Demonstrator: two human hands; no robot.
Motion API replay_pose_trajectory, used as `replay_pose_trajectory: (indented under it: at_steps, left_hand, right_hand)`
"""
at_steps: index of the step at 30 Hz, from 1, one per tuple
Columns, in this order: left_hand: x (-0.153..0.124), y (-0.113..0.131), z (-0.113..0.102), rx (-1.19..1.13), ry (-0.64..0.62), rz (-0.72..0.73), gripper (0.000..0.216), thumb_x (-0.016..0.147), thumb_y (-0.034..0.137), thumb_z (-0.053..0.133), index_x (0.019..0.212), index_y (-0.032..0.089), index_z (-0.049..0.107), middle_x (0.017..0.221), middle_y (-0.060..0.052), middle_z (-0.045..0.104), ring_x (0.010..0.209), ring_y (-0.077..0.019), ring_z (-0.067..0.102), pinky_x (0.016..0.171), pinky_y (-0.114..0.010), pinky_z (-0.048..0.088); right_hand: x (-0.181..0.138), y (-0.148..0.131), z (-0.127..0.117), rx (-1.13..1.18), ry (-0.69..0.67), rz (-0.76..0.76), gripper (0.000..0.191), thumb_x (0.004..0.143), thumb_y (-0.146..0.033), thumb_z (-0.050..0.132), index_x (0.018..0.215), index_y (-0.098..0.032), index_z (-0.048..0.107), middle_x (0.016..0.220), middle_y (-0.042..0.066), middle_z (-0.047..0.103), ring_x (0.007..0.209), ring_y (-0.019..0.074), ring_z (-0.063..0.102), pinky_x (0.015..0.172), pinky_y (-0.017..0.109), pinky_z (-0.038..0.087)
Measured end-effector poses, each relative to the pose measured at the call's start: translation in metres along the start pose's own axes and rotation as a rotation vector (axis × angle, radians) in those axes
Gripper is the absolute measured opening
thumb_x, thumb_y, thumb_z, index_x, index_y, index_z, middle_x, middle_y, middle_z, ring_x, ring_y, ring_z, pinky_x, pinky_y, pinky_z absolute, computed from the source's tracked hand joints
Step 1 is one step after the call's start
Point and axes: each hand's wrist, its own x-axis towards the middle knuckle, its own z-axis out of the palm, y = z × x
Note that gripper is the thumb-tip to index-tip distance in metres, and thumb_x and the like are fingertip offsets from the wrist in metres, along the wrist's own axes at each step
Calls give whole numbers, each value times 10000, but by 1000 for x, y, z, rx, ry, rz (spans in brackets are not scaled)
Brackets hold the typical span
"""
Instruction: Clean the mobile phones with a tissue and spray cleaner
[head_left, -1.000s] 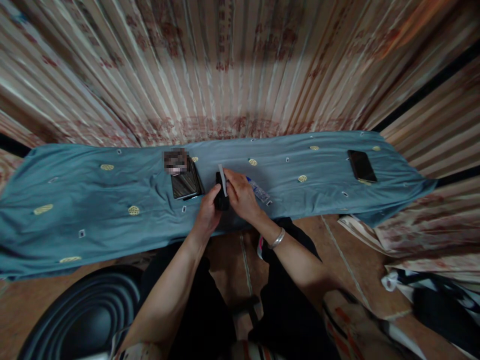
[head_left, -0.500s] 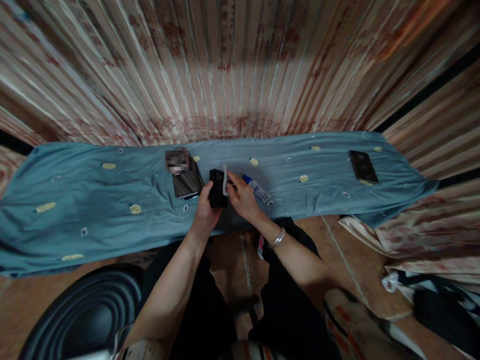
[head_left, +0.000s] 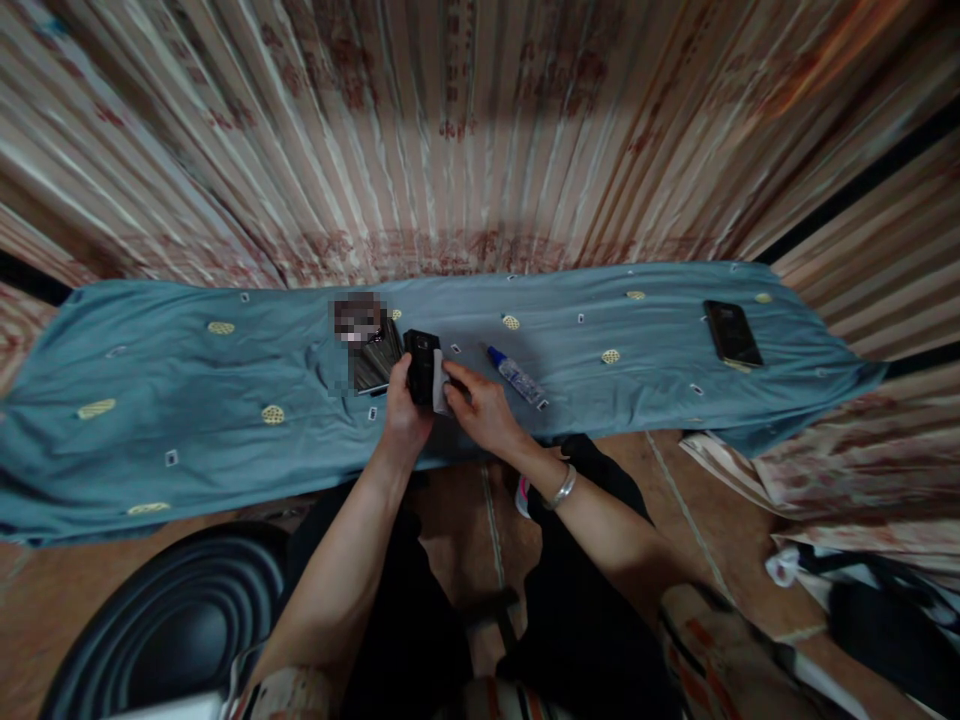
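Observation:
My left hand grips a small black phone, held upright over the near edge of a blue cloth. My right hand pinches a small white cloth or strip against the phone's right side. A silver bangle sits on my right wrist. Just left of the phone lies a stack of dark phones. A small clear bottle with a blue cap lies on the cloth right of my hands.
Another black phone lies at the cloth's far right end. A striped patterned curtain hangs behind. A black ribbed round stool stands at lower left. Fabric and a dark bag lie on the floor at right.
Both hands shifted slightly left with the phone. The white piece, first raised above the phone's top, has come down against its right side. The bottle is now uncovered.

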Motion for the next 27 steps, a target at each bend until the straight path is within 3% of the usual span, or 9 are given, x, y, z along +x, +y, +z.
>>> replay_pose_trajectory:
  at_steps: [7,14,18,23,27]
  left_hand:
    - [5,1,-6,3,30,-7,283,837,501,670,843,219,690,802,-60,736,959,-243,715,920,-319,571]
    - [-1,8,9,-134,62,-184,318,964,415,496,837,179,667,689,-43,706,703,-165,691,759,-267,585]
    - [-6,11,18,-184,66,-203,316,996,358,488,804,171,656,650,-8,693,541,-99,612,614,-198,535]
    - [-15,12,29,-242,103,-212,395,1041,275,413,740,154,639,620,11,670,511,-67,604,534,-159,488]
    - [-17,10,29,-240,82,-241,365,1016,261,493,694,155,629,603,22,640,485,-56,578,510,-151,474]
  right_hand:
    - [-10,0,-5,-59,-66,-103,391,974,-267,573,1360,-237,627,1273,86,734,1153,236,695,1029,393,539]
    - [-7,3,-14,-230,-53,-295,360,1032,-262,479,1356,-214,627,1296,122,709,1179,253,662,1066,465,527]
    - [-5,-2,-16,-321,-16,-328,349,1036,-265,461,1305,-185,669,1322,139,681,1226,273,622,1090,487,517]
    - [-2,-9,-17,-344,-13,-339,342,1029,-252,471,1280,-150,681,1300,158,688,1209,276,625,1085,481,520]
    - [-1,-13,-15,-347,-3,-348,337,1026,-253,479,1260,-134,690,1289,161,696,1196,273,634,1079,463,526]
